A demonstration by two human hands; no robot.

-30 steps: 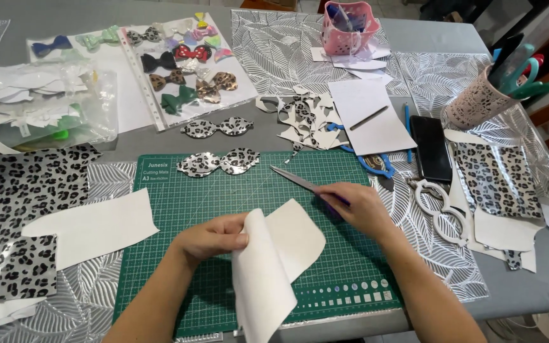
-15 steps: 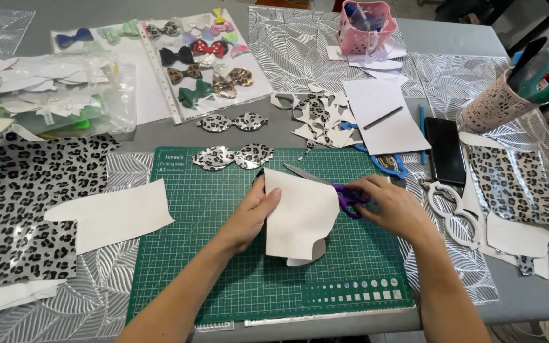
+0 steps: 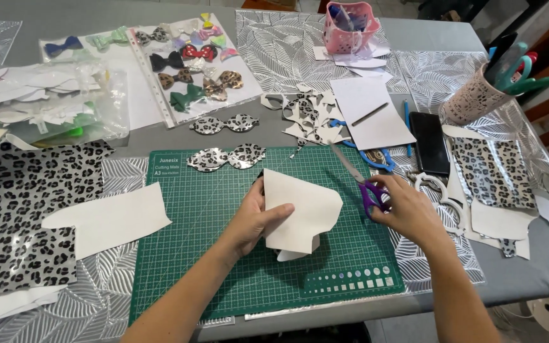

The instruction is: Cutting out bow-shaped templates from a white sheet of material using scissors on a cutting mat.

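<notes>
My left hand (image 3: 254, 219) pinches the folded white sheet (image 3: 300, 213) upright, keeping its edge free. My right hand (image 3: 405, 213) grips purple-handled scissors (image 3: 362, 181) just beside it, blades angled away.

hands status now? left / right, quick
Left hand: closed on the white sheet, lifted off the cutting mat.
Right hand: closed on the purple-handled scissors.

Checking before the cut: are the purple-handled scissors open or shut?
Shut, it seems: the scissors show one thin closed blade line, lying on the green mat under the right hand.
</notes>
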